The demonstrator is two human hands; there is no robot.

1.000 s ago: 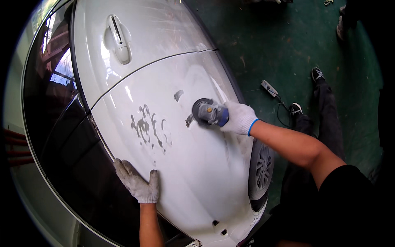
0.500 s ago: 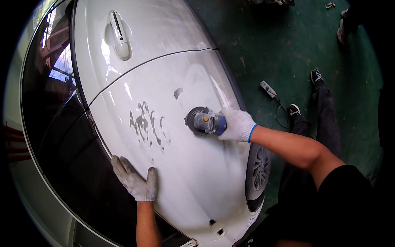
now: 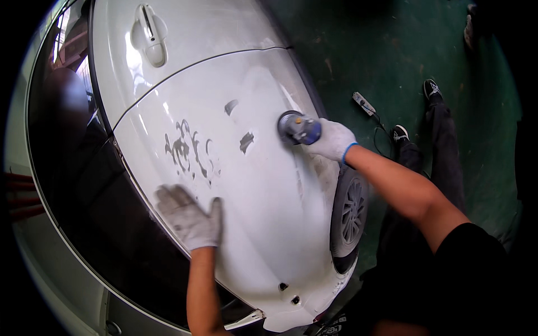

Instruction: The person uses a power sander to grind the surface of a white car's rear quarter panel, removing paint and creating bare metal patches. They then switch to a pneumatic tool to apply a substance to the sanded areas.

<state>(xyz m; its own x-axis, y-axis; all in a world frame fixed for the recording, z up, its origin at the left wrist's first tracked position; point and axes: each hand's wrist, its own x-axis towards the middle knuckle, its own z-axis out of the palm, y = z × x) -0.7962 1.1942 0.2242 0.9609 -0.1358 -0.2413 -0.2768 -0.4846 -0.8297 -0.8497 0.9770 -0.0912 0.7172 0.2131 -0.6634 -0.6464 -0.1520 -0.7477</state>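
Note:
My right hand [image 3: 333,140], in a white knit glove with a blue cuff, is closed around the blue-and-grey body of a sander [image 3: 307,131]. The round black pad of the sander [image 3: 288,126] is at the white car panel [image 3: 263,207], near its outer side; its exact contact is hard to see. My left hand [image 3: 191,217], in a dust-grey glove, is open on the panel by the dark window, fingers spread and slightly blurred. Between the hands are dark grey bare patches [image 3: 188,151]; a smaller dark patch [image 3: 246,142] lies left of the sander.
A door handle [image 3: 150,39] sits on the door ahead. The wheel [image 3: 352,210] is below my right forearm. On the green floor are a power strip [image 3: 364,103] with a cord and a shoe [image 3: 431,89] on a person's dark-trousered leg. Another shoe [image 3: 468,31] shows at far right.
The sander in my right hand has moved up and to the right, uncovering a dark patch on the panel. My left hand has slid forward along the panel. The view has shifted slightly.

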